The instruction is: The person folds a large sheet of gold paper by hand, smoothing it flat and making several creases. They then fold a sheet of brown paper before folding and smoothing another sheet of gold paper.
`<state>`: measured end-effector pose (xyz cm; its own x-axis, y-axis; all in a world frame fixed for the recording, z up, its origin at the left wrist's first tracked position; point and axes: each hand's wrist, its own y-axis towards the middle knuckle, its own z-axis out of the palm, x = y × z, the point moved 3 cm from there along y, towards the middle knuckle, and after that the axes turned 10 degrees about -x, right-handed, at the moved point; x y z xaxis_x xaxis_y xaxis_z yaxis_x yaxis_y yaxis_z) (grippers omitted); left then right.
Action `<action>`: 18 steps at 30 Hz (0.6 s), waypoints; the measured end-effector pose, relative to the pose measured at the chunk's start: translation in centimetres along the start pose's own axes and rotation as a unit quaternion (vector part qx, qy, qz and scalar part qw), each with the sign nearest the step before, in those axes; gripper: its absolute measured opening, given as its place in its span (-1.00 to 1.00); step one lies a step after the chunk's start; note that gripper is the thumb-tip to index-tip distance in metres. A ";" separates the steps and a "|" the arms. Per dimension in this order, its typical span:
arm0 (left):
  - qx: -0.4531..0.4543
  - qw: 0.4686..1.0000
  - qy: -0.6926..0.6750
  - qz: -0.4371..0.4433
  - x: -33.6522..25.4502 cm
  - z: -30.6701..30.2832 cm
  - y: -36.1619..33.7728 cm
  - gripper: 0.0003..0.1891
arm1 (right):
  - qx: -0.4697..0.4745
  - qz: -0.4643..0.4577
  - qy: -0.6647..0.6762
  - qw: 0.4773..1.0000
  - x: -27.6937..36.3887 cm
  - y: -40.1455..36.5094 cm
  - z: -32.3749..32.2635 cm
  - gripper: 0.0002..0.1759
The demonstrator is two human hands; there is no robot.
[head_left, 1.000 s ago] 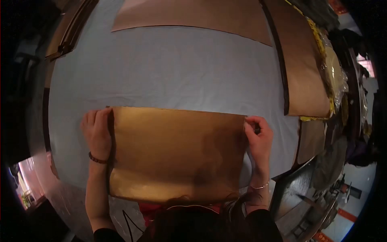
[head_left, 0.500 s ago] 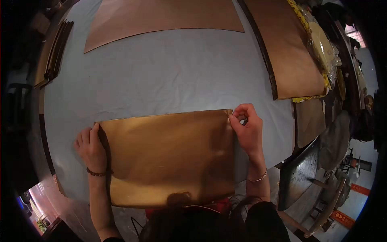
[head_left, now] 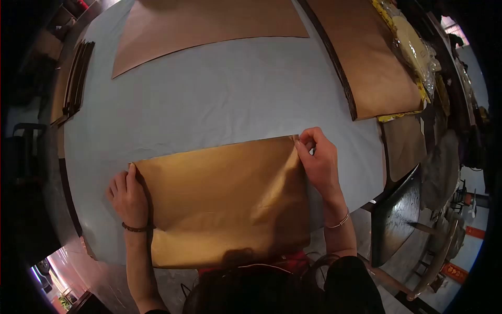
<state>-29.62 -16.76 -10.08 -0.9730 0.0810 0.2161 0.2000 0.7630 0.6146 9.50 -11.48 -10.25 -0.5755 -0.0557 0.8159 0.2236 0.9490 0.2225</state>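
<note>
A golden-brown sheet (head_left: 225, 199) lies at the near edge of the cloth-covered table, with shadows across it. My left hand (head_left: 127, 196) pinches its far left corner between thumb and fingers; a beaded bracelet is on that wrist. At the far right corner, my right hand (head_left: 318, 157) grips the sheet between thumb and forefinger, the other fingers curled; a thin bangle circles this wrist. The sheet's near edge reaches my body.
A large brown sheet (head_left: 209, 23) lies on the grey-blue cloth (head_left: 209, 94) at the far side. Thick brown sheets (head_left: 366, 68) are stacked at the right beside a plastic-wrapped item (head_left: 413, 44). Folded brown pieces (head_left: 78, 78) lie far left. A wooden chair (head_left: 439, 256) stands lower right.
The view has shifted slightly. The sheet's right side now shows a bright diagonal ripple, and its far edge slants more. Both hands still hold the same corners.
</note>
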 end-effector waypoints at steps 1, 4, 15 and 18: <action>0.004 1.000 0.011 0.003 0.0 0.0 -0.1 -0.73 | 0.001 -0.001 0.002 1.000 0.2 0.0 0.0 -0.91; 0.029 0.999 -0.003 -0.021 0.2 0.0 -0.6 -0.70 | 0.008 0.030 0.020 0.999 0.8 -0.1 0.1 -0.92; 0.064 0.998 0.027 -0.005 -1.7 -1.5 -0.1 -0.42 | 0.007 -0.048 -0.067 0.997 0.5 -0.6 0.2 -0.91; 0.068 0.996 -0.056 0.016 -1.6 -1.2 0.2 -0.47 | 0.007 -0.050 -0.076 0.996 0.4 -0.5 0.1 -0.89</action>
<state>-27.85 -17.48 -9.37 -0.9744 0.1725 0.1439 0.2220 0.8376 0.4992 9.07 -11.95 -10.13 -0.7067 -0.1041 0.6998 0.1478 0.9455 0.2900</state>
